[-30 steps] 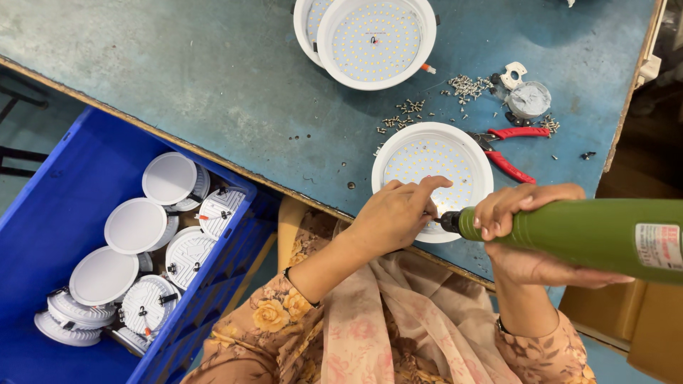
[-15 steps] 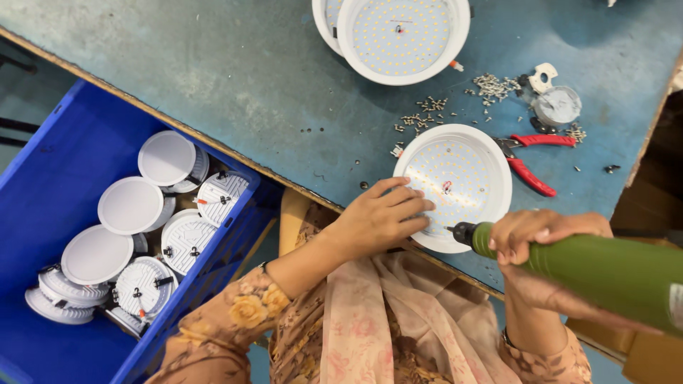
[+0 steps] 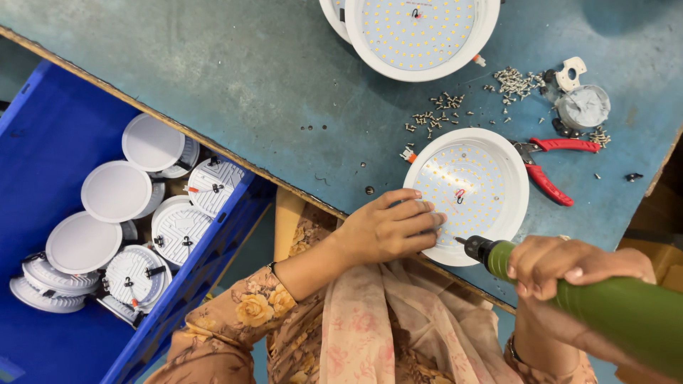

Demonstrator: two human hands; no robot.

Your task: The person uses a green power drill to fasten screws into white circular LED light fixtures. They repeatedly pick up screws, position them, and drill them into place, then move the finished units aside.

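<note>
Floral peach sleeves (image 3: 245,311), patterned pink scarf (image 3: 370,327), thin wristband (image 3: 511,348).

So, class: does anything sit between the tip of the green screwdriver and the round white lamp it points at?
Nothing visible does. The screwdriver in the right hand has its tip at the lamp rim; the left hand rests beside it, not across.

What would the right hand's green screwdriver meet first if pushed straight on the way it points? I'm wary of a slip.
Probably the white round lamp: the tip of the green screwdriver in the right hand sits at its near rim, close to the left hand.
</note>
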